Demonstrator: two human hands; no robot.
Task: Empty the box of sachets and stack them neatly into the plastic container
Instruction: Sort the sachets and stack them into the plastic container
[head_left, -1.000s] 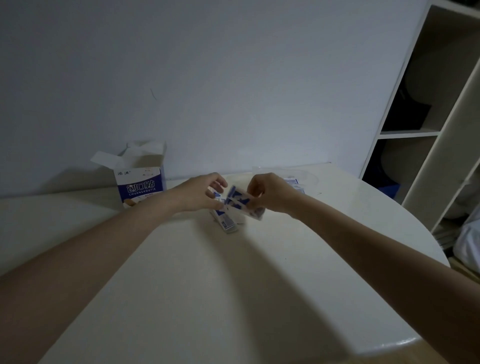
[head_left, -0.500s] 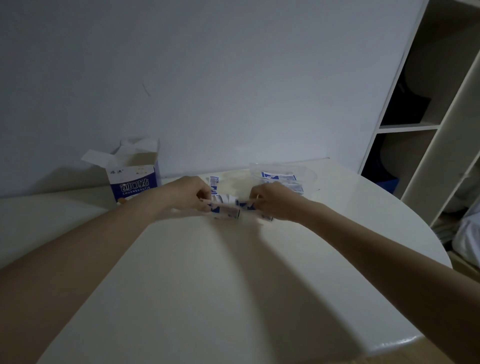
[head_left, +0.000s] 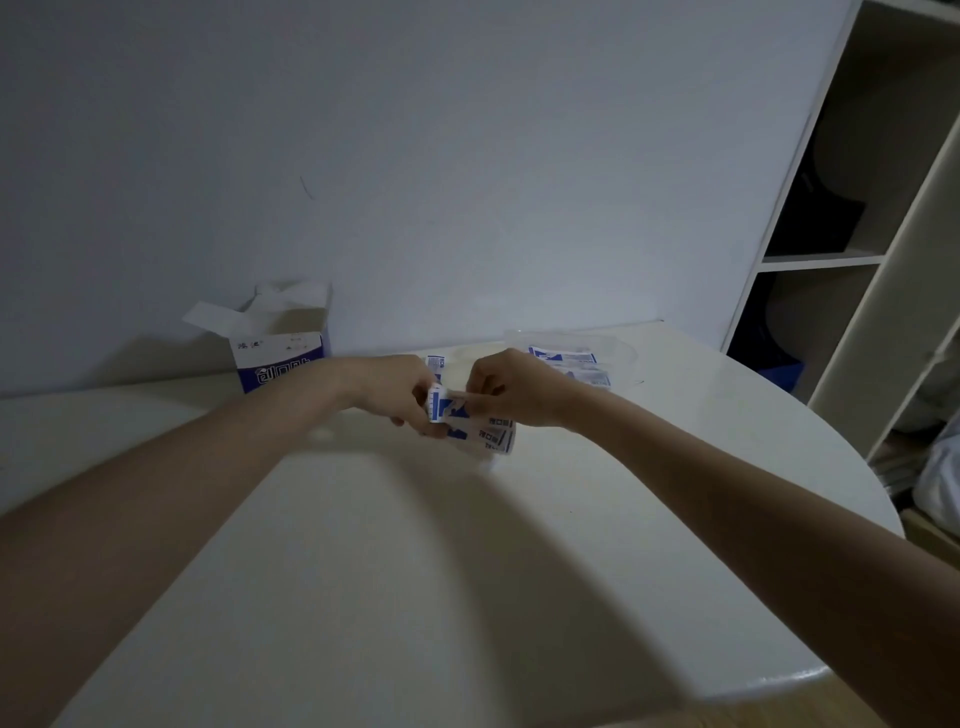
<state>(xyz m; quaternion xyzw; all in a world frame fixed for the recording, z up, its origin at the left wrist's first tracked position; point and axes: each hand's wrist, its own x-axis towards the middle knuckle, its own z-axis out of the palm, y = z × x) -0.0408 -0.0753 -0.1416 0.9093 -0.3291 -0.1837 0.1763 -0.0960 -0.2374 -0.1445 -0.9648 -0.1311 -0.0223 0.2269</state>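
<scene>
My left hand (head_left: 400, 389) and my right hand (head_left: 511, 389) meet over the white table, both pinching a small bunch of white-and-blue sachets (head_left: 470, 423) just above the tabletop. One more sachet (head_left: 435, 361) shows behind my left hand. The open blue-and-white box (head_left: 278, 353) stands at the back left by the wall, its flaps up. The clear plastic container (head_left: 615, 349) sits at the back right, with sachets (head_left: 566, 357) lying inside it.
The round white table (head_left: 395, 571) ends in a curved edge to the right and front. A white shelf unit (head_left: 862, 260) stands beyond the table on the right. The pale wall runs right behind the table.
My hands dropped to the table with the sachets, then lifted slightly while gathering them together. The view shifted a little.
</scene>
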